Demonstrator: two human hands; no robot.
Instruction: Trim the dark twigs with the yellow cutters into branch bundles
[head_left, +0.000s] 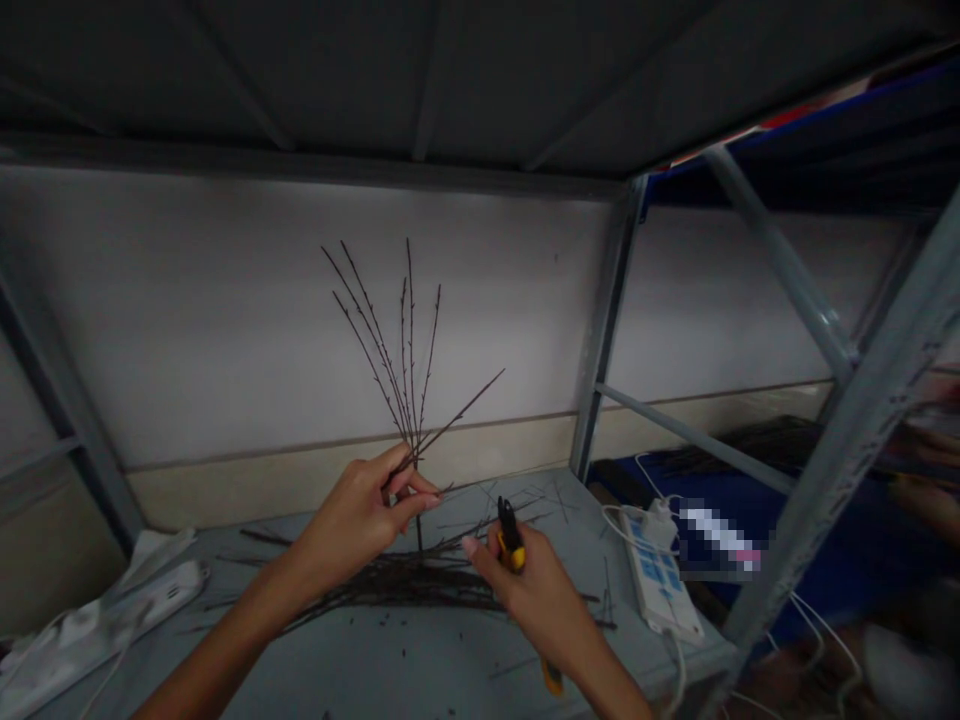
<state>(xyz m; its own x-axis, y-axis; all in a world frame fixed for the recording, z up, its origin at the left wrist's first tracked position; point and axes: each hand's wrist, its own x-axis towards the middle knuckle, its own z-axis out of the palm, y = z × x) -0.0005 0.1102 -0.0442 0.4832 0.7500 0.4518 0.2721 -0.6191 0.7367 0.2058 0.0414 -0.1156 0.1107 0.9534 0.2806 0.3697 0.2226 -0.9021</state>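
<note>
My left hand [379, 495] is closed around the lower part of a thin dark branch [411, 400], held upright. Several slender side twigs with small buds fan out above the fingers. One short twig points right from beside the fingertips. In my right hand [529, 580] is a black-and-yellow cutting tool like pliers [510, 535], its dark jaws pointing up. A yellow handle end shows below that hand. The tool is apart from the branch. Beneath both hands a heap of dark twigs [420, 580] lies across the grey shelf surface [375, 665].
Small clippings are scattered over the shelf. White power strips stand at the left [97, 625] and right [660, 575], with cables. Metal posts [611, 330] frame both sides, and a dark upper shelf [337, 80] hangs overhead. Farther right, more twigs [750, 445] lie on blue material.
</note>
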